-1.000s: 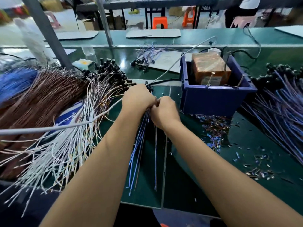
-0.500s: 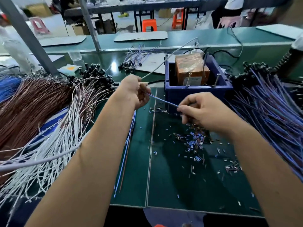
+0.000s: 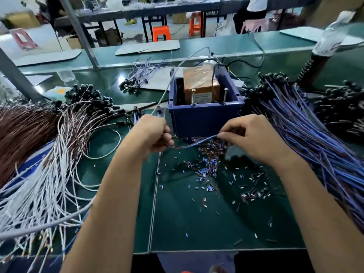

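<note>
A thin blue wire sags between my two hands just in front of a blue bin. My left hand grips one end in curled fingers. My right hand pinches the other end between thumb and fingertips. Inside the bin stands an orange-brown box with two upright screws at the bin's front rim. Small cut insulation bits lie scattered on the green mat under and behind my right hand.
A big pile of blue-purple wires with black ends fills the right side. White wires and brown wires cover the left. A grey cable runs from the left over to the bin. A small wire bundle lies farther back.
The wire was pulled taut and straight half a second ago; now it sags in a curve. Both hands have dropped closer to the bin's front, with my right hand nearer the bits.
</note>
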Action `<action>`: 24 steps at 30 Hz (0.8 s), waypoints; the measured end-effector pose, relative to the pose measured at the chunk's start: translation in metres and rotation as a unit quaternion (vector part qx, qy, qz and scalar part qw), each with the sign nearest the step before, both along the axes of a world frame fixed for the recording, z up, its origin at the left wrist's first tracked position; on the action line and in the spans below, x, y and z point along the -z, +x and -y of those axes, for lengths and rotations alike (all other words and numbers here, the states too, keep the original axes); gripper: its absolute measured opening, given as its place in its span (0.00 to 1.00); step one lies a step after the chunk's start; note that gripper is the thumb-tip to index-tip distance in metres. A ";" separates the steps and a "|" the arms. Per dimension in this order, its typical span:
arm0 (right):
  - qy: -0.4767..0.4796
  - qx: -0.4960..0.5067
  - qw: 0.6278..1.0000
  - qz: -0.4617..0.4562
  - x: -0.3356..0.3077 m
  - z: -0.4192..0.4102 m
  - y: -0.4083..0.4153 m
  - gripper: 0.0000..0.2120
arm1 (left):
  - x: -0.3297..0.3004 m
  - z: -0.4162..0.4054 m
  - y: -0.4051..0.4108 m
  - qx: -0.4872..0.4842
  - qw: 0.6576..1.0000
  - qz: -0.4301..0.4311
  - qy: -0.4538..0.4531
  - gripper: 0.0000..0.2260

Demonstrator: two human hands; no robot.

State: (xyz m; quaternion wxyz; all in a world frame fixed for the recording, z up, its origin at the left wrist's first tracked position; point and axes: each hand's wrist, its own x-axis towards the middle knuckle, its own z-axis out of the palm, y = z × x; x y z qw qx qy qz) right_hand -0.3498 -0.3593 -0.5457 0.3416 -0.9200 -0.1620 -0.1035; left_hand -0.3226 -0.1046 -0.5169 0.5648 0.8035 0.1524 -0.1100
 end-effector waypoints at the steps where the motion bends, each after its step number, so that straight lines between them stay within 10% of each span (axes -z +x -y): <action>1: 0.012 -0.010 1.000 -0.002 0.002 -0.003 0.000 0.04 | 0.002 -0.003 0.000 -0.024 1.000 0.006 -0.005 0.14; 10: 0.040 -0.044 0.994 0.092 0.014 -0.029 0.004 0.03 | -0.001 0.009 -0.024 0.067 0.929 0.357 -0.069 0.17; 14: 0.059 -0.039 0.975 0.210 0.015 -0.037 0.003 0.05 | 0.006 0.047 -0.030 0.139 0.843 0.486 0.183 0.15; 24: 0.174 0.000 0.977 0.124 0.028 -0.019 -0.005 0.07 | 0.041 0.061 -0.021 0.135 0.781 0.531 0.302 0.14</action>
